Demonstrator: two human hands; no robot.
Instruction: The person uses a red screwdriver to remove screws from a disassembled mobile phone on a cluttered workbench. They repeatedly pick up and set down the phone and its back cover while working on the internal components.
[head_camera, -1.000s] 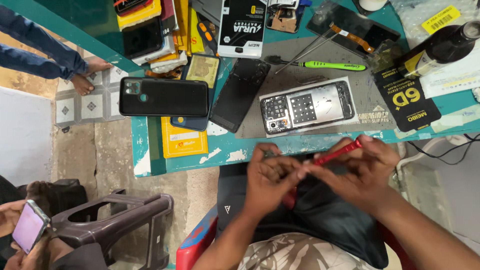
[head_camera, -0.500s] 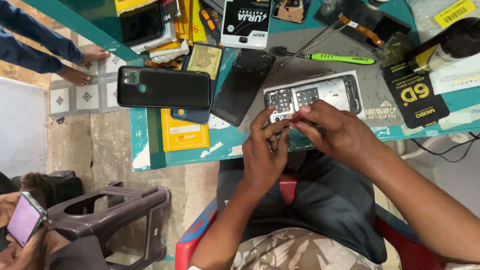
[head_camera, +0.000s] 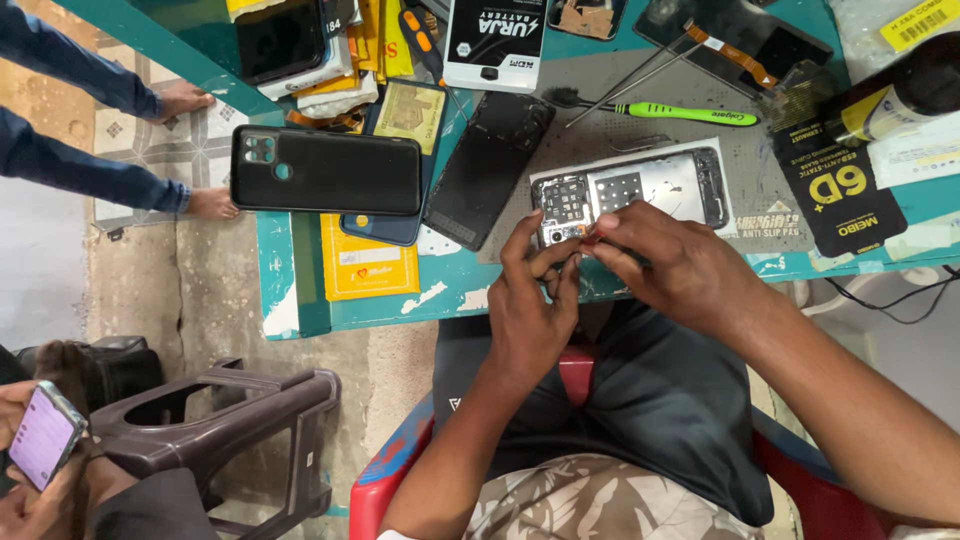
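The left hand (head_camera: 530, 310) pinches the near corner of the opened smartphone (head_camera: 630, 195) to steady it on the tabletop (head_camera: 300, 300), while the right hand's (head_camera: 670, 265) fingers (head_camera: 610, 240) close around a small red tool (head_camera: 592, 237) at its circuit board.

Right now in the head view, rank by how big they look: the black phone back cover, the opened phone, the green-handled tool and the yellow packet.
1. Black back cover
2. Opened phone, close behind
3. Yellow packet, partly covered, so unsure
4. Green-handled tool, long but thinnest
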